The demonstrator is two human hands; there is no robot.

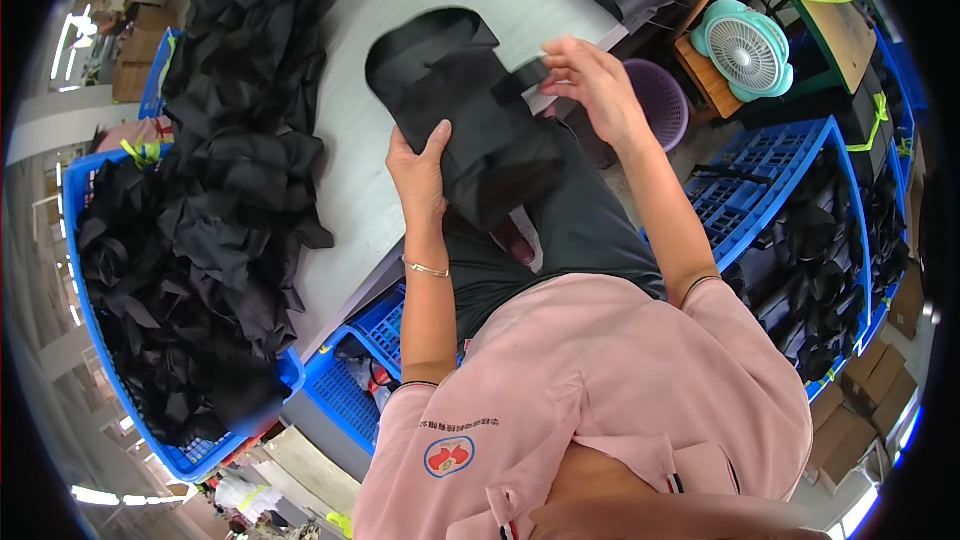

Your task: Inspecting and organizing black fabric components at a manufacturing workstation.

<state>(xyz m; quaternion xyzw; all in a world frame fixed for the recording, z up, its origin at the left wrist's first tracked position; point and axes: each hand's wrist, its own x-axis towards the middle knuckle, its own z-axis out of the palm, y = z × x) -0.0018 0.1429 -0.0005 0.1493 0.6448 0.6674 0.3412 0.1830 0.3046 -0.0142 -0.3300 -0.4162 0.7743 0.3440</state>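
A black sewn fabric piece (465, 110), with a rounded band at its far end, is held up over the near edge of the table. My left hand (418, 168) grips its left side, thumb on top and fingers underneath. From the piece's right side sticks out a short black strap (528, 76), and the fingertips of my right hand (590, 85) are closed on its end. The lower part of the fabric hangs above my lap and is slightly blurred. What kind of article it is, I cannot tell.
A blue crate (95, 340) heaped with black fabric pieces (240, 180) stands at the left, the heap reaching onto the grey table (370, 225). Right are a teal fan (745, 52), a purple basket (655, 105) and a blue crate (770, 175) holding black pieces. Another blue basket (340, 390) sits below the table.
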